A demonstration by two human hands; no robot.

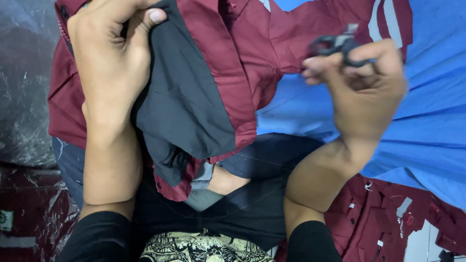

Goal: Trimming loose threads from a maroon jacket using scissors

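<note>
Left grip (110, 52) bunches maroon shirt (231, 57) over blue cloth (443, 119), tiled floor (416, 249) below.

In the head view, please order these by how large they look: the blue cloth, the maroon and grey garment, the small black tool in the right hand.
1. maroon and grey garment and blue cloth: look alike, both cut off by the frame, so unranked.
2. small black tool, clearly smallest, held in the right hand.

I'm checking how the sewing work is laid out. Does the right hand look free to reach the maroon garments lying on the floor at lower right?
Probably not right away: the right hand is raised over the blue cloth, fingers hooked in small dark scissors. The path down to the floor garments looks open.
</note>
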